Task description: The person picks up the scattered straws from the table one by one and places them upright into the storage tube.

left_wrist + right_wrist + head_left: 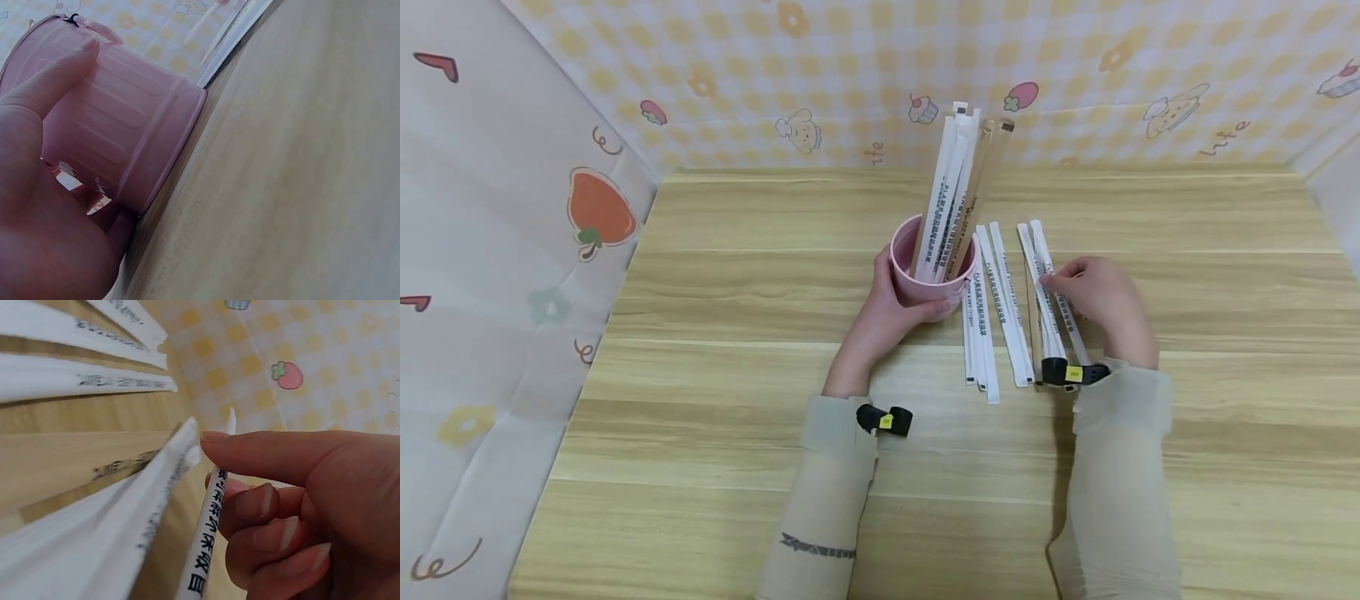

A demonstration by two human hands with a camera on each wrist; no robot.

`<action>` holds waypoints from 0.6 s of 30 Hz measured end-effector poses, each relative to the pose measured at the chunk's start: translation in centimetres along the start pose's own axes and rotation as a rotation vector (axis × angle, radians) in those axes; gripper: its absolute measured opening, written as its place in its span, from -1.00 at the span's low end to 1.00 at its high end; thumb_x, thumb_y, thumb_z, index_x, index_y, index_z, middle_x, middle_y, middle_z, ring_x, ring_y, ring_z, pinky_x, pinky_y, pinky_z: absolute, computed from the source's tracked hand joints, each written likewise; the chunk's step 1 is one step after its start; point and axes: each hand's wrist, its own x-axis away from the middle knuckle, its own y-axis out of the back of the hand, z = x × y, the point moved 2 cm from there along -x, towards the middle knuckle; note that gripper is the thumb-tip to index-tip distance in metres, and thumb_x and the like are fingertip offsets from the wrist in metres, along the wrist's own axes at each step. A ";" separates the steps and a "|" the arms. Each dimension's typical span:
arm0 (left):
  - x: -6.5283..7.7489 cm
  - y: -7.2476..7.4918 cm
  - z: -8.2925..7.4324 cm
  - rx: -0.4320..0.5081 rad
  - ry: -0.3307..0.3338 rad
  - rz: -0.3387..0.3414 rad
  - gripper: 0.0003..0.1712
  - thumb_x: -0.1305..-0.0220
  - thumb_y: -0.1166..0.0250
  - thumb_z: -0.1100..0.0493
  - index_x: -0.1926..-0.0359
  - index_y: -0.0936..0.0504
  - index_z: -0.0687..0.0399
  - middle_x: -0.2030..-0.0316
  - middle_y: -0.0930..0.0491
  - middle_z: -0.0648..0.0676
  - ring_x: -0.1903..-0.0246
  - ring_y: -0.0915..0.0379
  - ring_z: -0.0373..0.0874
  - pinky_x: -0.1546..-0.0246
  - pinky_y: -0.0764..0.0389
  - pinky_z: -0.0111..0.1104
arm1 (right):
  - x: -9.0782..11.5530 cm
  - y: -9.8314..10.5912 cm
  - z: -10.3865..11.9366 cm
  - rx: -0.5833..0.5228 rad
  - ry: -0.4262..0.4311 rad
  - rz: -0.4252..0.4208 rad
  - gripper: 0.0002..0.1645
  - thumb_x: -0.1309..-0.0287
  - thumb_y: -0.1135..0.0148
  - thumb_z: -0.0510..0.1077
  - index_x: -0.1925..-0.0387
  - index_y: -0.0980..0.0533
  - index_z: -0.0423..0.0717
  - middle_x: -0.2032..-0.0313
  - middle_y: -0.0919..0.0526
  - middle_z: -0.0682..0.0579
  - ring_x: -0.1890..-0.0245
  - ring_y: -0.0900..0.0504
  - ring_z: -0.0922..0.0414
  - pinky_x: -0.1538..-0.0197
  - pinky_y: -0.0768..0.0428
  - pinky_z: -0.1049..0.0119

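My left hand point(883, 321) grips a pink ribbed cup point(119, 119) that stands on the table, thumb across its near side. Several white paper-wrapped straws point(942, 192) and brown-wrapped ones point(985, 179) lean upright inside it. Right of the cup, more wrapped straws point(1011, 321) lie side by side, white with black print. A brown-wrapped straw point(69, 465) lies among them, partly covered by white ones. Between thumb and forefinger, my right hand point(1101, 292) pinches one white-wrapped straw point(209, 531) at the right end of the row; its other fingers are curled.
Beneath everything is a wood-grain table point(722, 333). A yellow checked cloth point(850, 75) with printed pictures hangs behind it, and a white printed cloth point(497, 250) covers the left side. Black wrist cameras sit on both sleeves.
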 end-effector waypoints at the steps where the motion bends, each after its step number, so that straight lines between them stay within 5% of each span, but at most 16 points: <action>1: 0.0 0.0 0.0 0.000 0.000 0.000 0.19 0.21 -0.48 0.16 -0.32 0.15 -0.24 -0.28 -0.01 -0.10 -0.24 0.06 -0.24 -0.21 -0.05 -0.22 | 0.1 0.2 0.2 0.006 0.007 -0.018 -0.40 -0.08 -0.04 0.27 0.20 -0.44 -0.20 0.25 -0.46 -0.12 0.32 -0.35 -0.02 0.39 -0.31 0.22; 11: -0.1 0.0 0.2 0.025 -0.001 0.007 0.21 0.23 -0.49 0.14 -0.32 0.15 -0.23 -0.28 -0.01 -0.11 -0.23 0.06 -0.27 -0.21 -0.05 -0.26 | 2.8 2.9 3.4 -0.042 0.155 -0.328 -0.40 -0.06 -0.01 0.30 0.19 -0.50 -0.15 0.50 -0.43 -0.04 0.60 -0.32 0.06 0.63 -0.26 0.27; 18: -0.3 -0.1 0.3 0.009 -0.011 0.006 0.21 0.24 -0.50 0.12 -0.32 0.15 -0.27 -0.27 -0.01 -0.13 -0.23 0.06 -0.27 -0.20 -0.08 -0.24 | 5.0 4.0 6.3 -0.296 0.294 -0.627 -0.61 -0.05 -0.16 0.12 0.27 -0.57 -0.10 0.60 -0.46 0.09 0.64 -0.30 0.19 0.61 -0.23 0.42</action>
